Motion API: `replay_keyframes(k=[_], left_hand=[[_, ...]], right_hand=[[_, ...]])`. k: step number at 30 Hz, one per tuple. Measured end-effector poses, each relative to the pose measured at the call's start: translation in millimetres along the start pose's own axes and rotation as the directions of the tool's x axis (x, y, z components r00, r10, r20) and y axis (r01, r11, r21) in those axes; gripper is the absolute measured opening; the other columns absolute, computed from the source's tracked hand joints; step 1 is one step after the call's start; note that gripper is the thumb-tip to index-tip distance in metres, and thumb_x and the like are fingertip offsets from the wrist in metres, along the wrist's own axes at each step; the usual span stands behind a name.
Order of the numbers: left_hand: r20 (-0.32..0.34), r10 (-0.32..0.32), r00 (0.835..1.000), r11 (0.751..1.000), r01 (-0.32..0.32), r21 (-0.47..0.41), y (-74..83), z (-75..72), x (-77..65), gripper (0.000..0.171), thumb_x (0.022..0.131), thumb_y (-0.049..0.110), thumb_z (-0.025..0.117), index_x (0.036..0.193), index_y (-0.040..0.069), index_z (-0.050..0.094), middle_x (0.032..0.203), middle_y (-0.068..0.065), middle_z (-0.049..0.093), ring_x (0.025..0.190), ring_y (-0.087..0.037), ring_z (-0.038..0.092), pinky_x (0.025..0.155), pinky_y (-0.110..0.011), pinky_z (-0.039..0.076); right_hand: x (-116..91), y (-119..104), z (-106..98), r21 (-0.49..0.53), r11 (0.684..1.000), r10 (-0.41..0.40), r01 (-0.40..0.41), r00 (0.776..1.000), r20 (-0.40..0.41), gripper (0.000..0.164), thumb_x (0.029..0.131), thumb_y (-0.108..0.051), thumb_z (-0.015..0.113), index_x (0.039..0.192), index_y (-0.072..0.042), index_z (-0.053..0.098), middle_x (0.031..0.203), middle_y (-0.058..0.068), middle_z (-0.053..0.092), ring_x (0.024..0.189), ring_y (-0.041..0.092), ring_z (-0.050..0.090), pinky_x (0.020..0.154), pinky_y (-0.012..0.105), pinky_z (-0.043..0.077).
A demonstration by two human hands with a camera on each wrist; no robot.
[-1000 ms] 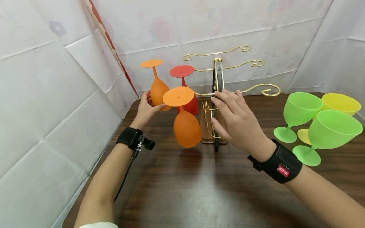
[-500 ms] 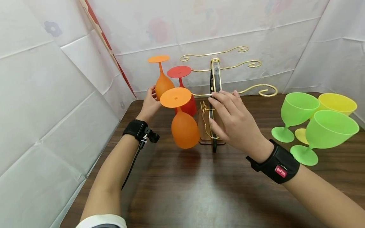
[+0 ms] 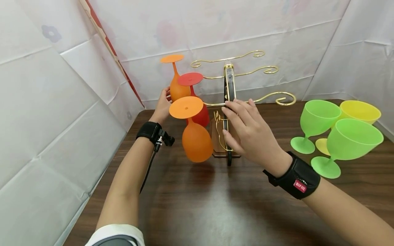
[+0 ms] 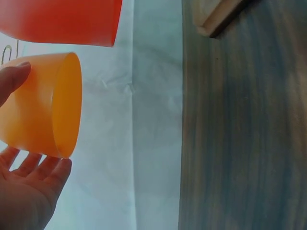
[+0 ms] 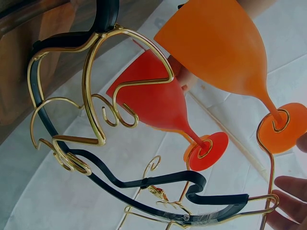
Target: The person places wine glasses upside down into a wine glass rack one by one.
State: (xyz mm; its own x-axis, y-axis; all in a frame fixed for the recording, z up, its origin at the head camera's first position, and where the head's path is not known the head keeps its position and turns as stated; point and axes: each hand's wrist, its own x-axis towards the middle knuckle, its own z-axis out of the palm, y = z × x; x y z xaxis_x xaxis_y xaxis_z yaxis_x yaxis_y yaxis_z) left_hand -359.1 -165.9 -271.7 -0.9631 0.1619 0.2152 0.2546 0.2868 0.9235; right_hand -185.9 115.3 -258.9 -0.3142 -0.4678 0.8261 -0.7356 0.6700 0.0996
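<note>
My left hand (image 3: 162,106) grips an upside-down orange goblet (image 3: 178,89) by the bowl, behind the red one. In the left wrist view the thumb lies on one side of that bowl and the fingers on the other. A red goblet (image 3: 201,117) and another orange goblet (image 3: 197,142) hang inverted by their bases from the left arms of a gold and black wine glass rack (image 3: 230,82). My right hand (image 3: 253,133) rests at the rack's near upper end, fingers fairly straight; the right wrist view shows its fingertips (image 5: 290,189) right at the gold wire.
Two green goblets (image 3: 354,140) and a yellow goblet (image 3: 360,111) stand upright at the right. The gold arms (image 3: 281,99) on the rack's right side stick out toward them. Patterned white sheeting (image 3: 147,30) lines the back and left of the dark wooden table (image 3: 184,205).
My left hand has carried the orange goblet farther back and to the right, close behind the red goblet. The right hand stays at the rack; the head view has shifted slightly.
</note>
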Motion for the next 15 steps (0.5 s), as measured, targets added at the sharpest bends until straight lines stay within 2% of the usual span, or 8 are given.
replay_keyframes(k=[4, 11, 15], left_hand=[[0.032, 0.003, 0.999, 0.999, -0.001, -0.044, 1.3, 3.3, 9.4, 0.078, 0.087, 0.006, 0.064, 0.148, 0.007, 0.016, 0.148, -0.015, 0.025, 0.133, -0.030, 0.033, 0.108, -0.043, 0.033], [0.085, 0.014, 0.996, 0.999, -0.010, -0.048, -26.0, -1.1, 43.1, 0.082, 0.083, 0.008, 0.070, 0.147, 0.013, 0.021, 0.146, -0.010, 0.030, 0.129, -0.025, 0.037, 0.106, -0.042, 0.036], [0.126, 0.003, 0.992, 0.998, 0.004, -0.056, -31.7, -1.4, 52.6, 0.079, 0.084, 0.006, 0.069, 0.147, 0.012, 0.021, 0.145, -0.010, 0.031, 0.130, -0.026, 0.037, 0.105, -0.044, 0.036]], right_hand=[[0, -1, 0, -0.001, 1.000, 0.002, -0.002, 1.000, -0.004, 0.043, 0.086, -0.018, 0.054, 0.121, 0.009, 0.055, 0.125, 0.025, 0.052, 0.118, 0.040, 0.045, 0.104, 0.054, 0.031], [1, -3, -1, -0.009, 1.000, -0.004, 0.004, 1.000, -0.007, 0.043, 0.085, -0.017, 0.055, 0.120, 0.009, 0.055, 0.124, 0.025, 0.052, 0.117, 0.040, 0.045, 0.104, 0.055, 0.032], [2, -5, -1, -0.015, 1.000, -0.004, 0.004, 1.000, 0.004, 0.044, 0.084, -0.017, 0.057, 0.121, 0.008, 0.055, 0.125, 0.025, 0.052, 0.117, 0.040, 0.045, 0.104, 0.054, 0.032]])
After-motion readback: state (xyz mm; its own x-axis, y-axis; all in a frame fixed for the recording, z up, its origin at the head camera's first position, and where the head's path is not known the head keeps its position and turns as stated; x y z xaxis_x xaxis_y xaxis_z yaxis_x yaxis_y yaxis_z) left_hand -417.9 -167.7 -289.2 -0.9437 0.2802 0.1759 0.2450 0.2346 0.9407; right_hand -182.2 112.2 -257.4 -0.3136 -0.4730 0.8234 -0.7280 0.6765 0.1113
